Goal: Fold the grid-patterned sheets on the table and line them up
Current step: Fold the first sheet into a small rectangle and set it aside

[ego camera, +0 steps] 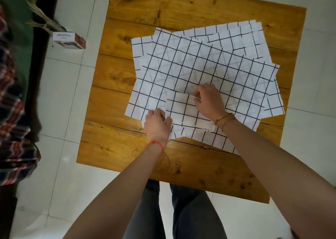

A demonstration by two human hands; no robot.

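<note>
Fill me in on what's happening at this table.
A person stands at a wooden table folding grid-patterned paper. A small folded sheet lies on a loose pile of unfolded sheets that overlap at different angles. The left hand holds the folded sheet's left edge with curled fingers, and the right hand pinches its upper right corner. Nothing is lined up yet. A small box sits on the floor nearby.

Sheets [200, 69]: white, black grid lines. Table [127, 166]: orange-brown wood with dark knots. Floor tiles [60, 96]: off-white, grey grout. Box [69, 40], upper left of frame: white and orange. Cloth [12, 129], left edge: red, navy and white plaid. Left wrist cord [155, 144]: red. Right wrist bangles [224, 119]: gold.
</note>
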